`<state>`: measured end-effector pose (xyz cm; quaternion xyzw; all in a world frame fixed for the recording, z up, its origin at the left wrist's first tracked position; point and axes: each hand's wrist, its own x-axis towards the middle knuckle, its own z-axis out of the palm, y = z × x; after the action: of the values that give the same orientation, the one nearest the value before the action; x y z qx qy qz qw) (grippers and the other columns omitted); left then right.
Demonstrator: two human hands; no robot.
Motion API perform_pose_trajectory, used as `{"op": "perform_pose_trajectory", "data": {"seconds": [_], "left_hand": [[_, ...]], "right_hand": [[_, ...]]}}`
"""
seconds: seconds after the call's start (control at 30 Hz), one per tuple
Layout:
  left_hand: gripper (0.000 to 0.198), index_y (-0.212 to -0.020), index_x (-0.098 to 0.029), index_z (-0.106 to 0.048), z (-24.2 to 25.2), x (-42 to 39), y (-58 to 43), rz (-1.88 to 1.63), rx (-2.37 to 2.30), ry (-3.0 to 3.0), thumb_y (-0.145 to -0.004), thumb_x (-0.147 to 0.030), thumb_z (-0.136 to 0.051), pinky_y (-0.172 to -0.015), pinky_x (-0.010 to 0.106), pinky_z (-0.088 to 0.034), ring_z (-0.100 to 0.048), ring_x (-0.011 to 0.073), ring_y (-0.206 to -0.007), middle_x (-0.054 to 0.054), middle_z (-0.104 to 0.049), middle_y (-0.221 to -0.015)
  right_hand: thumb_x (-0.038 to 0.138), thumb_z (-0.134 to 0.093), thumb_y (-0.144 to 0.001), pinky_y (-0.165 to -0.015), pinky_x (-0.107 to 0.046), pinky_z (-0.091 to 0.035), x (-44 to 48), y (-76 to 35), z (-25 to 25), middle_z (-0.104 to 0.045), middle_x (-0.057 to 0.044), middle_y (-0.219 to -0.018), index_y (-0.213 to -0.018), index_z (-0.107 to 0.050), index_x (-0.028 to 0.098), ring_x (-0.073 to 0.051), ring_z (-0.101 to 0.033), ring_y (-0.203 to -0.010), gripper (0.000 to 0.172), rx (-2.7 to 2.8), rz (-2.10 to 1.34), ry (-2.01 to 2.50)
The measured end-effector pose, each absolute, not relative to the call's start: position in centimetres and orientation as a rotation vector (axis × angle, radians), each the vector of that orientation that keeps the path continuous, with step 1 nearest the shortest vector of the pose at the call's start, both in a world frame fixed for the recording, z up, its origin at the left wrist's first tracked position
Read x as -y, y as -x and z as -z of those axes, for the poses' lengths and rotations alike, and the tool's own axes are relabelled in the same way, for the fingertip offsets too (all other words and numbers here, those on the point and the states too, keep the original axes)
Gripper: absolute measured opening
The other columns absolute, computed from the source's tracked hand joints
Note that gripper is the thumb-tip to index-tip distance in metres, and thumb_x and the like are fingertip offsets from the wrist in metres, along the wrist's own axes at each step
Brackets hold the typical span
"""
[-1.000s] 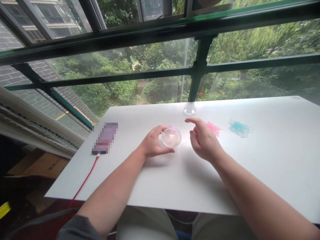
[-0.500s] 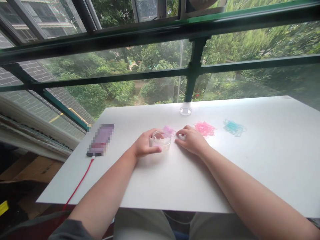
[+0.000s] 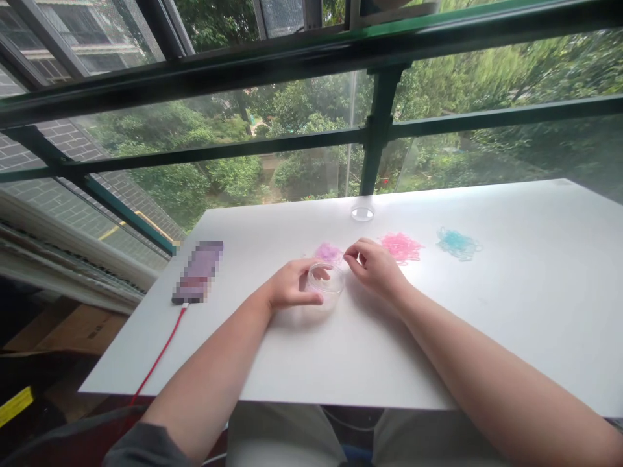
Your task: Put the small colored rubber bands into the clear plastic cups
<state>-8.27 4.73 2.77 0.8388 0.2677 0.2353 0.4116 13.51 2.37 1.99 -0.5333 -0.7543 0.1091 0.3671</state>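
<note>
My left hand is wrapped round the side of a clear round plastic container, tilted slightly above the white table. Just behind the container lies a small pile of purple loops that look like little rubber bands. My right hand is to the right of the container, thumb and forefinger pinched together beside the purple pile. Whatever may be between those fingertips is too small to make out. A pile of pink loops lies just beyond my right hand, and a pile of teal loops farther right.
A clear round lid lies near the back edge of the white table. On the left is a blurred phone with a red cable running off the front edge. Behind the table stands a green railing with glass.
My left hand has moved the container slightly right and toward me, uncovering more of the purple pile. My right thumb and forefinger, apart before, have closed into a pinch.
</note>
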Motion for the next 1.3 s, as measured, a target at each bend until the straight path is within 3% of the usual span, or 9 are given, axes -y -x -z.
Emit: {"op": "perform_pose_trajectory", "data": {"seconds": [0.2, 0.37, 0.53, 0.67, 0.83, 1.03, 1.3], "left_hand": [[0.053, -0.101, -0.016, -0.061, -3.3, -4.2, 7.6, -0.558, -0.636, -2.188, -0.06, -0.049, -0.07, -0.081, 0.033, -0.046, -0.059, 0.0236, -0.088, 0.007, -0.064, -0.095], [0.051, -0.095, -0.015, -0.061, -3.6, -4.0, 7.5, -0.517, -0.664, -2.232, -0.058, -0.048, -0.072, -0.075, 0.03, -0.046, -0.058, 0.0211, -0.082, 0.005, -0.063, -0.091], [0.059, -0.106, -0.016, -0.059, -3.6, -4.2, 7.7, -0.565, -0.65, -2.202, -0.056, -0.044, -0.075, -0.082, 0.033, -0.046, -0.059, 0.0234, -0.089, 0.007, -0.064, -0.098], [0.065, -0.113, -0.017, -0.056, -3.7, -4.2, 7.9, -0.578, -0.667, -2.181, -0.055, -0.039, -0.077, -0.09, 0.037, -0.044, -0.058, 0.0266, -0.099, 0.011, -0.062, -0.108], [0.066, -0.108, -0.017, -0.056, -3.4, -4.3, 8.1, -0.614, -0.704, -2.183, -0.051, -0.041, -0.079, -0.087, 0.036, -0.045, -0.058, 0.0261, -0.096, 0.011, -0.061, -0.106], [0.065, -0.102, -0.017, -0.057, -3.4, -4.1, 8.1, -0.548, -0.665, -2.177, -0.048, -0.046, -0.079, -0.08, 0.032, -0.045, -0.059, 0.0232, -0.089, 0.008, -0.062, -0.098], [0.062, -0.092, -0.016, -0.055, -4.7, -4.1, 9.4, -0.467, -0.692, -2.156, -0.047, -0.051, -0.078, -0.072, 0.027, -0.044, -0.056, 0.0197, -0.081, 0.004, -0.06, -0.09]], "right_hand": [[0.024, -0.05, -0.084, -0.061, -0.025, -0.042, 0.0, -12.2, -3.6, -0.055, -0.004, -0.077, -0.081, -0.062, 0.019, -0.012, -0.049, -0.065, 0.013, 1.991, -0.347, 0.935], [0.026, -0.048, -0.087, -0.064, -0.028, -0.04, 0.8, -11.8, -4.2, -0.05, -0.004, -0.071, -0.074, -0.065, 0.018, -0.013, -0.048, -0.065, 0.023, 2.192, -0.383, 0.781], [0.021, -0.041, -0.089, -0.068, -0.028, -0.041, 0.0, -12.7, -3.8, -0.053, -0.005, -0.078, -0.09, -0.063, 0.018, -0.015, -0.051, -0.073, 0.022, 2.014, -0.395, 0.984], [0.022, -0.051, -0.08, -0.071, -0.03, -0.042, -1.8, -13.8, -2.0, -0.056, -0.004, -0.079, -0.097, -0.06, 0.018, -0.016, -0.051, -0.073, 0.019, 1.956, -0.318, 1.356], [0.036, -0.059, -0.075, -0.078, -0.033, -0.043, -3.1, -14.3, -0.7, -0.058, -0.008, -0.089, -0.102, -0.061, 0.016, -0.02, -0.054, -0.081, 0.033, 1.972, -0.292, 1.643], [0.056, -0.064, -0.063, -0.091, -0.042, -0.037, -3.1, -13.2, -0.6, -0.053, -0.017, -0.116, -0.123, -0.049, 0.011, -0.031, -0.048, -0.106, 0.076, 2.052, -0.15, 1.611], [0.058, -0.059, -0.067, -0.101, -0.048, -0.025, -3.4, -12.2, -0.1, -0.04, -0.02, -0.136, -0.136, -0.032, 0.011, -0.032, -0.034, -0.125, 0.088, 2.163, -0.17, 1.615]]}}
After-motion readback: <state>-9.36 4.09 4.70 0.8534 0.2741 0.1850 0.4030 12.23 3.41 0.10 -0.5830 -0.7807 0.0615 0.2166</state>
